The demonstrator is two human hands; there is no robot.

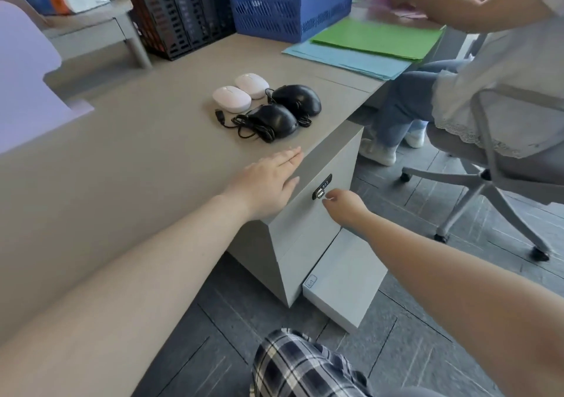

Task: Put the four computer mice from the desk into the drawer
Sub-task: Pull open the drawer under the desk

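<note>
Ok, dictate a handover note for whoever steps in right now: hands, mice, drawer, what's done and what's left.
Left hand: flat and open on the desk near its front edge, holding nothing.
Right hand: fingers at the lock on the drawer front, holding nothing.
Mice: all four on the desk in a cluster, two white mice behind, two black wired mice in front with their cables bunched beside them.
Done: nothing moved yet; the drawer looks closed.
Left: open the drawer, put all four mice in, cables included.
</note>
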